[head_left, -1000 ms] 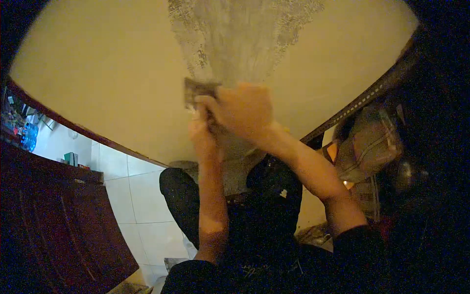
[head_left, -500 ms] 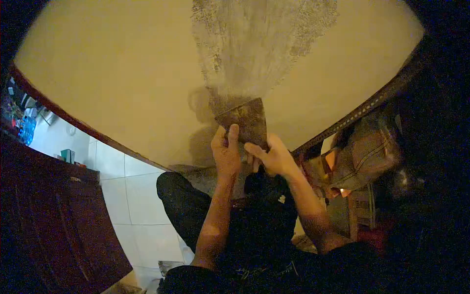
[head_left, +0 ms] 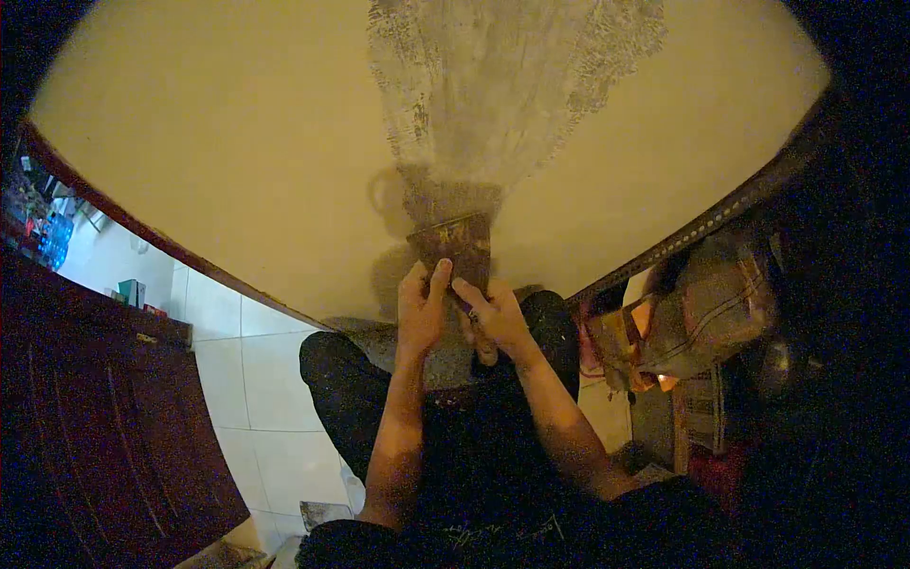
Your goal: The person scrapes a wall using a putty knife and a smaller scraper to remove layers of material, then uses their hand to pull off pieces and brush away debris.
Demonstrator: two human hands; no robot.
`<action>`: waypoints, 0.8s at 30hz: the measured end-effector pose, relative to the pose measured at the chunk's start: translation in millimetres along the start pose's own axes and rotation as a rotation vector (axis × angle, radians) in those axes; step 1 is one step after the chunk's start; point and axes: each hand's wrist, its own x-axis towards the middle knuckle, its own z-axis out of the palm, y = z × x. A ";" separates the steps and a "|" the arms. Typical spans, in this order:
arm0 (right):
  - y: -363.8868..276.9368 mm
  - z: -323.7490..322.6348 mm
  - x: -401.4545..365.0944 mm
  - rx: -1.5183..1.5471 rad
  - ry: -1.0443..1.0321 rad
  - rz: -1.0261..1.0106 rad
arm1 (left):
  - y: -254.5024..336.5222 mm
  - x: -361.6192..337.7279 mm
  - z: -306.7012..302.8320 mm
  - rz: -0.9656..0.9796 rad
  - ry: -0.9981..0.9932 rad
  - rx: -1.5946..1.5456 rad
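Both hands, the left hand (head_left: pixel 421 305) and the right hand (head_left: pixel 493 321), grip a flat scraper (head_left: pixel 455 248) pressed on the yellow wall (head_left: pixel 218 142). It is lower than a second ago, just under the grey patch (head_left: pixel 493 85). What the brown bag (head_left: pixel 711 294) on the right holds, I cannot tell.

Cream wall (head_left: pixel 209 161), grey mottled patch (head_left: pixel 493 85) (speckled edges), dark scraper (head_left: pixel 455 247).

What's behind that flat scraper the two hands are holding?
The yellow wall, at the bottom end of the rough grey patch. The left hand and right hand grip the scraper. The wall right behind its blade is covered, so that bit cannot be seen.
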 end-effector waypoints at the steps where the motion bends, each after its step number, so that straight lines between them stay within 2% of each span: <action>1: 10.6 0.3 3.9 -0.017 0.028 0.003 | -4.2 -0.1 -3.6 -0.024 -0.033 0.059; 3: 23.7 7.3 11.2 -0.034 0.058 0.007 | -4.9 -1.8 -13.1 -0.038 -0.056 0.043; 5: 33.4 16.8 19.6 -0.236 0.148 -0.252 | -6.7 -0.5 -18.0 -0.052 -0.083 0.030; 8: 26.5 29.2 26.5 -0.163 0.123 -0.329 | -13.6 8.0 -21.0 -0.094 -0.037 0.020; 9: 26.8 29.8 28.9 -0.158 0.123 -0.329 | -13.5 10.6 -22.0 -0.066 -0.036 0.021; 11: 31.0 34.5 34.6 -0.249 0.111 -0.073 | -19.8 12.4 -25.3 -0.030 -0.033 0.025; 12: 41.8 34.7 37.6 -0.246 0.110 -0.078 | -30.2 11.3 -25.6 0.155 0.006 0.148; 13: 55.9 33.7 41.4 -0.384 0.118 -0.287 | -32.3 12.4 -25.7 0.340 0.047 0.271; 14: 70.3 32.2 44.4 -0.520 0.126 -0.495 | -34.2 11.6 -26.0 0.342 0.049 0.273; 16: 71.8 33.3 46.0 -0.410 0.147 -0.515 | -27.7 6.5 -24.7 0.097 0.038 0.194; 17: 72.9 32.8 47.9 -0.301 0.171 -0.536 | -26.5 6.4 -23.5 0.094 0.039 0.198; 18: 64.0 33.5 50.5 -0.299 0.169 -0.531 | -25.8 9.8 -22.6 0.201 0.070 0.234; 19: 44.1 34.0 52.5 -0.258 0.179 -0.441 | -24.0 13.7 -21.9 0.305 0.101 0.268; 20: 30.6 33.9 53.0 -0.215 0.190 -0.348 | -17.7 17.3 -21.4 0.297 0.098 0.272; 22: 10.7 30.0 50.2 -0.202 0.122 -0.261 | 4.4 24.2 -21.1 0.032 0.068 0.134; 24: -3.4 30.3 44.8 -0.190 0.055 -0.191 | 4.5 22.0 -22.2 0.021 0.071 0.133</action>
